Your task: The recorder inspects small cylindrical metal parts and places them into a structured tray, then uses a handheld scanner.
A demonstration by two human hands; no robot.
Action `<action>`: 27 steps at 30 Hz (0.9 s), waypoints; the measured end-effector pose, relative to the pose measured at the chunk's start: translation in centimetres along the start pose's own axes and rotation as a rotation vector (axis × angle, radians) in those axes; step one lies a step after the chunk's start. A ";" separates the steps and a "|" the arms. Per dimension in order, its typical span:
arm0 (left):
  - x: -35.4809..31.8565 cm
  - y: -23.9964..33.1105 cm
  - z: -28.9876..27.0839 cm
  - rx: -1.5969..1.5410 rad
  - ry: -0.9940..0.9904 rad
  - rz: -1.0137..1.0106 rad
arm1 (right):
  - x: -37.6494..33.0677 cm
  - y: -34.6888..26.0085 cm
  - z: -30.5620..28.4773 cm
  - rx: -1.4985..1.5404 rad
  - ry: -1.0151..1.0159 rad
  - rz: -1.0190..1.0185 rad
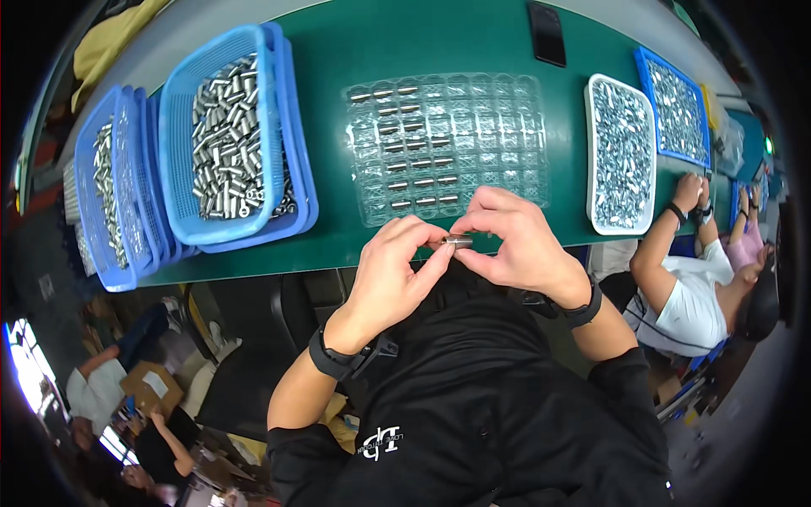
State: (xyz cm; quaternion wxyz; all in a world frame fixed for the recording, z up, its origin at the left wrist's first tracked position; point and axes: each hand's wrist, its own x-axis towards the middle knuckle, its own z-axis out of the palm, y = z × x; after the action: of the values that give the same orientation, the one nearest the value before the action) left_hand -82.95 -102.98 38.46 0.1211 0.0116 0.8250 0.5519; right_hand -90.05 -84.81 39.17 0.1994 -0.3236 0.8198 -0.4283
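Note:
Between my two hands, just past the table's near edge, is a small metal cylinder (457, 242). My left hand (404, 262) pinches its left end between thumb and fingers. The thumb and forefinger of my right hand (517, 245) close on its right end. Beyond my hands lies a clear plastic tray (498, 144) with rows of pockets. Metal cylinders (424, 181) like this one lie in several pockets on its left side; the pockets on its right side hold none.
At left stand blue baskets (173, 127) heaped with metal cylinders (228, 139). On the right are a white tray (593, 152) and a blue tray (705, 127) full of small shiny metal parts. A black phone (547, 34) lies at the far edge. Other people sit at the right along the table.

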 end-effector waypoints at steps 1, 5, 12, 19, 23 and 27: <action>-0.3 -0.3 -0.5 0.057 0.040 0.017 | 0.6 -0.1 0.2 0.002 -0.028 0.005; -1.2 -2.2 -1.2 0.142 0.220 0.067 | 3.4 -0.4 2.7 -0.005 -0.132 -0.021; -1.0 -5.1 -3.5 0.183 0.344 0.100 | 7.3 -0.1 4.8 0.051 -0.186 0.109; -1.8 -6.3 -10.2 0.047 0.503 0.114 | 12.3 5.6 7.4 0.086 -0.073 0.319; -1.9 -8.0 -14.3 0.164 0.695 0.105 | 13.5 8.2 8.0 -0.095 -0.017 0.213; -1.7 -10.5 -17.3 0.418 0.787 -0.046 | 16.0 7.8 8.4 -0.240 -0.017 0.174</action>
State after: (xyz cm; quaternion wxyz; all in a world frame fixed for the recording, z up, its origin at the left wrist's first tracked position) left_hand -83.82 -123.09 35.42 -0.1947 -0.1933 0.9022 0.3329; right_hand -99.17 -97.56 27.24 0.2027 -0.2766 0.8883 -0.3055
